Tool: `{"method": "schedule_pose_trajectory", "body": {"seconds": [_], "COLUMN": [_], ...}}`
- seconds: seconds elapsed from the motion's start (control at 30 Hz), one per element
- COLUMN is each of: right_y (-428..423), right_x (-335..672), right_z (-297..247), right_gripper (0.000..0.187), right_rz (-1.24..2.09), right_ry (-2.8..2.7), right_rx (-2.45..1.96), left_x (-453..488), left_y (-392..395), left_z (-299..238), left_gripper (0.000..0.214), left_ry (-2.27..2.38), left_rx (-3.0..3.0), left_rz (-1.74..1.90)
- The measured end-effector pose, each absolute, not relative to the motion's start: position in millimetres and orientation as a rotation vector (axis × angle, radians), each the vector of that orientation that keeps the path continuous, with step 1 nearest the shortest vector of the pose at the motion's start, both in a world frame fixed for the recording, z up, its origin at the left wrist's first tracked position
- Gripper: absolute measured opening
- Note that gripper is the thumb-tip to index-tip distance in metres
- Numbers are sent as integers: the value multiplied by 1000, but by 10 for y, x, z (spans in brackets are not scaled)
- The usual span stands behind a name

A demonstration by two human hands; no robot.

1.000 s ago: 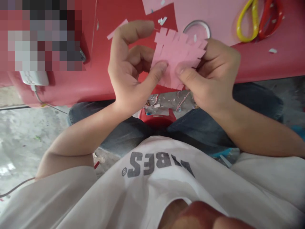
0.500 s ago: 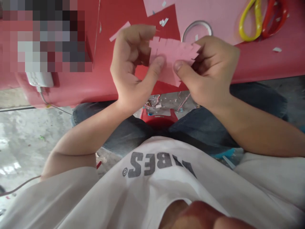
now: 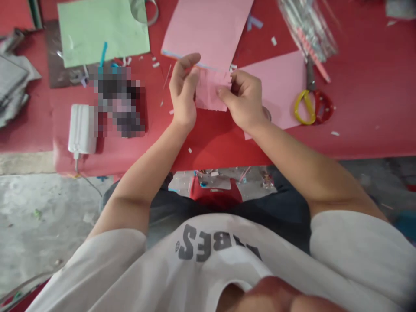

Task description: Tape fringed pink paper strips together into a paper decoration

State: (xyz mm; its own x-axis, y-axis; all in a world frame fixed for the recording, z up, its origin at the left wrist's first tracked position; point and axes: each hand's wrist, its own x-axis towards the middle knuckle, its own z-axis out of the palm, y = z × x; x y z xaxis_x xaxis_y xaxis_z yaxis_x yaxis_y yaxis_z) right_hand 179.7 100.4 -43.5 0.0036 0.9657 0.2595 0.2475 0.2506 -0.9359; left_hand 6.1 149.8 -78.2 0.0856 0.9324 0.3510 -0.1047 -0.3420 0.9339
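A small piece of pink paper [image 3: 210,96] with short cuts along its top edge is held up over the red table. My right hand [image 3: 246,100] pinches its right side, thumb in front and fingers curled behind. At the left edge of the paper is my left hand [image 3: 184,96], its thumb along that edge and its fingers bent; where they grip is partly hidden. Behind the paper lies a large pink sheet [image 3: 208,30] with a blue and orange edge. Another pink sheet [image 3: 276,82] lies beyond my right hand.
Scissors [image 3: 314,107] with yellow and red handles lie at right, near clear plastic packaging [image 3: 308,26]. A tape roll [image 3: 150,13] rests on a green sheet [image 3: 100,34]. A white charger-like block [image 3: 82,130] with a cable sits at left. Paper scraps dot the red table [image 3: 367,86].
My hands and the fringed pink paper have moved forward, farther from my body, over the table. More of the tabletop is now in view. My left thumb has shifted to the paper's left edge.
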Motion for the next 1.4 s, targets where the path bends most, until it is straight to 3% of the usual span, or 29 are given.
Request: {"method": "schedule_pose_trajectory", "body": {"seconds": [0.1,0.23,0.5,0.63,0.73,0.9,1.17,1.4], "right_y": [1174,1144,1001,969,930,891,887,845], "right_x": [1806,1883,1946,1942,1944,1953,1988,2037], "right_z": [-445,-469,-259,-170,-116,-83,-87,19], "right_gripper": [39,32,17,8,8,16,13,18], "right_rz": [901,957,1039,1055,891,682,625,641], "right_ry": [-1454,-1382,-1310,-1279,-1281,-1327,-1395,-1517], "right_rx": [-1146,-1144,-1306,-1274,-1293,-1315,-1396,-1582], "left_x": [148,221,194,157,146,171,164,119], "left_y": [1494,1414,1200,1157,1135,1106,1101,1133], "left_z": [-690,-753,-524,-456,-452,-448,-410,-396], "left_gripper": [64,70,21,11,8,17,36,39], "left_ry": [903,829,925,1004,990,1012,1124,1189], "left_rx": [1375,1456,1436,1452,1422,1357,1434,1536], "left_rz": [1657,1508,1388,1346,1326,1332,1282,1265]}}
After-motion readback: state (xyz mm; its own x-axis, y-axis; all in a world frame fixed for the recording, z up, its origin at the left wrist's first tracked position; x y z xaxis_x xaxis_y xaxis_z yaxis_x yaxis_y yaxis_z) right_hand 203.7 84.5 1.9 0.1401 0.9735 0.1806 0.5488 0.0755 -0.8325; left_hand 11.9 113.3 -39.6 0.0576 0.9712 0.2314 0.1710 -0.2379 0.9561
